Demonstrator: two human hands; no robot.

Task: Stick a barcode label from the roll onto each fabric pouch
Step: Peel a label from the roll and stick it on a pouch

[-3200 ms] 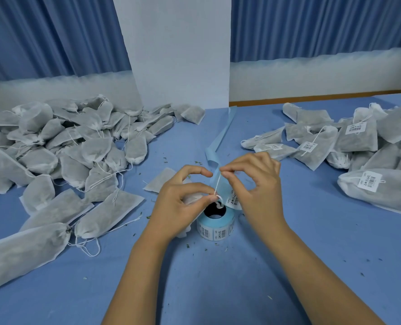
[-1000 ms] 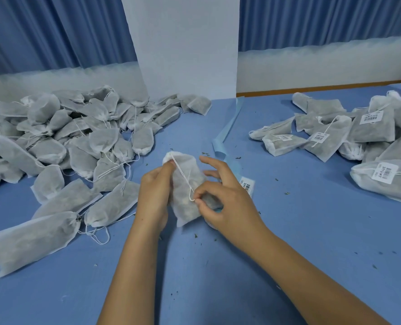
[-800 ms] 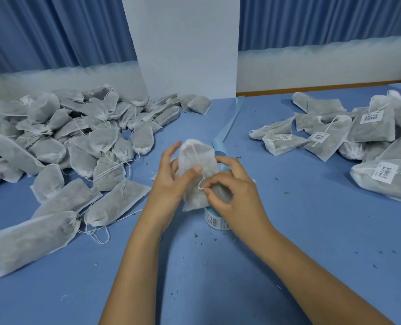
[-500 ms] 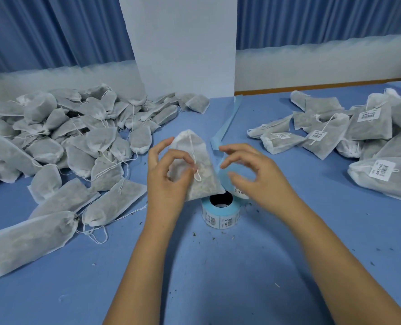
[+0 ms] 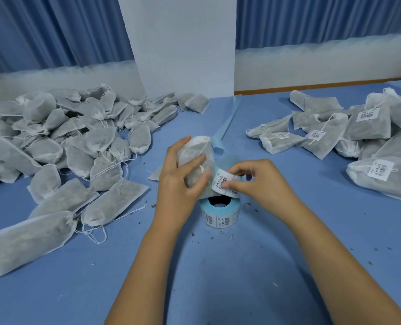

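My left hand (image 5: 179, 181) grips a grey fabric pouch (image 5: 198, 153) upright above the table, its drawstring hanging down the front. Just to its right, my right hand (image 5: 257, 181) pinches a white barcode label (image 5: 221, 182) by its edge, beside the pouch's lower corner. The label roll (image 5: 219, 213), pale blue with barcode labels round its side, stands on the blue table directly under both hands. Its blue backing strip (image 5: 229, 118) trails away toward the wall.
A big heap of unlabelled pouches (image 5: 61, 141) covers the left of the blue table (image 5: 218, 266). Labelled pouches (image 5: 359, 137) are piled at the right. A white pillar (image 5: 183, 43) and blue curtains stand behind. Bits of dried herb lie scattered near the roll.
My left hand has kept the pouch raised. My right hand, open above the roll half a second ago, now pinches a barcode label next to the pouch.
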